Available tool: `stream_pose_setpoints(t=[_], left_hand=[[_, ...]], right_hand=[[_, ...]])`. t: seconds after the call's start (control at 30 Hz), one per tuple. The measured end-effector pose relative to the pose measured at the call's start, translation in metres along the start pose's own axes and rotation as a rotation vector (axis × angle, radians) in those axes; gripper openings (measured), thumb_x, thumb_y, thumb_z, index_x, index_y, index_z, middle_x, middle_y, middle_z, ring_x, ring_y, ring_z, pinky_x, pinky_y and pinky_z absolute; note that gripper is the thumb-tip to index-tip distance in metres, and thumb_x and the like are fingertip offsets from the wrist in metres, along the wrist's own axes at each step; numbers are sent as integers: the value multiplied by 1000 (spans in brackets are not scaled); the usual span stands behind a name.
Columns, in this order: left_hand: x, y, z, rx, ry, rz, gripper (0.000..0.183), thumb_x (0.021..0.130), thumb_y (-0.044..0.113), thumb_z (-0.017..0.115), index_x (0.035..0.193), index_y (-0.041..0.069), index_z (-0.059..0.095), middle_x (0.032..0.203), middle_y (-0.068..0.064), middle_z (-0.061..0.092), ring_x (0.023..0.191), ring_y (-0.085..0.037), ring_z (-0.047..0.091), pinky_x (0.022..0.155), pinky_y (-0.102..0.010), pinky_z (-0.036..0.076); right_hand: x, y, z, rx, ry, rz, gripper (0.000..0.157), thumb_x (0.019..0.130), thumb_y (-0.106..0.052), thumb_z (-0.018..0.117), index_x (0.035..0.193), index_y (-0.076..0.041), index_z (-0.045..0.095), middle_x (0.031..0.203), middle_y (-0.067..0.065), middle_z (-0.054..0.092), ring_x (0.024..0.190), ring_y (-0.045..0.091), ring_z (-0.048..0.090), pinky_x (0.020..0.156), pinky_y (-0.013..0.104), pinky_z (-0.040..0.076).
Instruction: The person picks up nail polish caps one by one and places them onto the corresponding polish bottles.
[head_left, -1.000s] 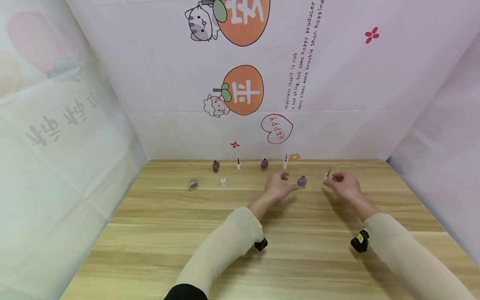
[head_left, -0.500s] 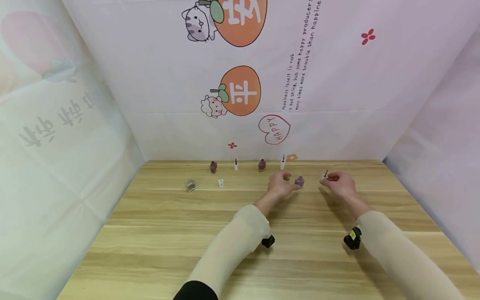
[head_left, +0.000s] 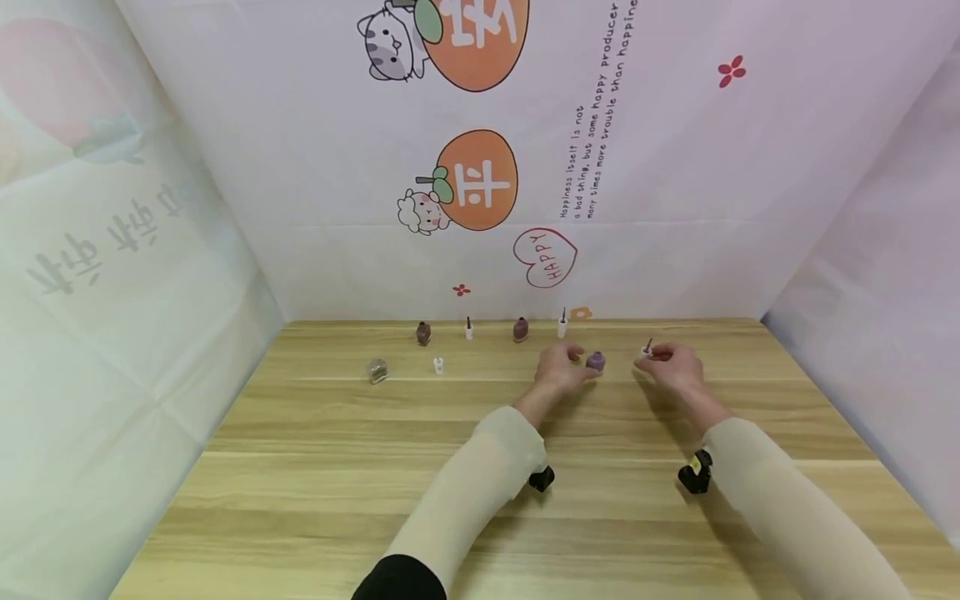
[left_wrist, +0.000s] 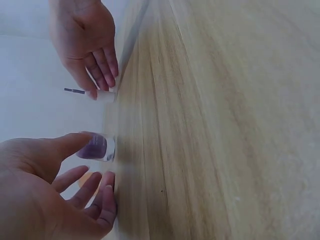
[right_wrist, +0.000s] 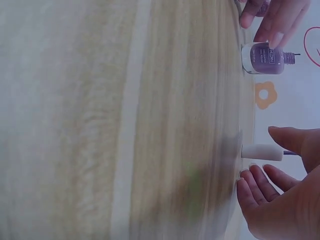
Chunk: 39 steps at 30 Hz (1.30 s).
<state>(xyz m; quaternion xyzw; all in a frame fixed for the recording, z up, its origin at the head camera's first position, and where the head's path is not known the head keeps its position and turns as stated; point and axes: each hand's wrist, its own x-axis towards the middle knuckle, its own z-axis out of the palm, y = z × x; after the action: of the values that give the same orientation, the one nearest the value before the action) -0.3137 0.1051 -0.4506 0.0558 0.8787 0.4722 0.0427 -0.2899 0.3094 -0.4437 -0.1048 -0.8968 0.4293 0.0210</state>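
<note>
A purple nail polish bottle (head_left: 596, 362) stands uncapped on the table, its label showing in the right wrist view. My left hand (head_left: 558, 371) reaches to its left side, thumb tip overlapping the bottle in the left wrist view and the other fingers spread apart below. To the right, a white brush cap (right_wrist: 262, 152) stands with its dark brush pointing up. Around that cap is my right hand (head_left: 673, 367), its thumb on one side and loosely bent fingers on the other; gaps show beside the cap in the right wrist view.
Along the back stand two dark nail polish bottles (head_left: 423, 333) and two white brush caps (head_left: 469, 330). Nearer at left are a greyish clear bottle (head_left: 377, 371) and a small white cap (head_left: 438, 365). A printed white cloth (head_left: 660, 250) rises behind the wooden table (head_left: 360, 467).
The head view has shifted a little. My left hand has moved slightly right, farther round the front of the purple bottle; my right hand has edged left at the cap. Bottle and cap stay in place.
</note>
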Motion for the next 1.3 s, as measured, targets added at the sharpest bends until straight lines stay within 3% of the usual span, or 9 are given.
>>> stream_pose_setpoints(t=[0.27,0.8,1.1,1.3], left_hand=[[6,-2,6,71,10,32,31,74,29,80,102,20,70,97,6,66,88,-12,58,79,-29,45],[3,2,12,136,34,12,19,76,33,79,93,29,73,86,14,67,82,-7,58,72,-29,43],[4,3,14,157,56,-9,14,75,37,78,88,32,73,85,17,66,82,-8,58,70,-31,44],[7,0,16,159,73,-5,13,73,36,80,84,34,73,78,19,65,77,-4,57,66,-26,43]], right_hand=[[1,-3,-1,5,2,13,51,90,-24,63,127,8,48,124,27,52,112,39,49,93,46,42],[4,0,1,-26,55,-13,47,88,-26,64,122,6,56,121,26,57,111,39,52,94,46,41],[4,-1,2,-37,80,11,42,88,-25,63,119,4,60,119,24,59,111,38,52,95,47,40],[4,-2,3,1,86,26,41,87,-23,64,119,3,60,119,24,59,111,37,52,93,45,42]])
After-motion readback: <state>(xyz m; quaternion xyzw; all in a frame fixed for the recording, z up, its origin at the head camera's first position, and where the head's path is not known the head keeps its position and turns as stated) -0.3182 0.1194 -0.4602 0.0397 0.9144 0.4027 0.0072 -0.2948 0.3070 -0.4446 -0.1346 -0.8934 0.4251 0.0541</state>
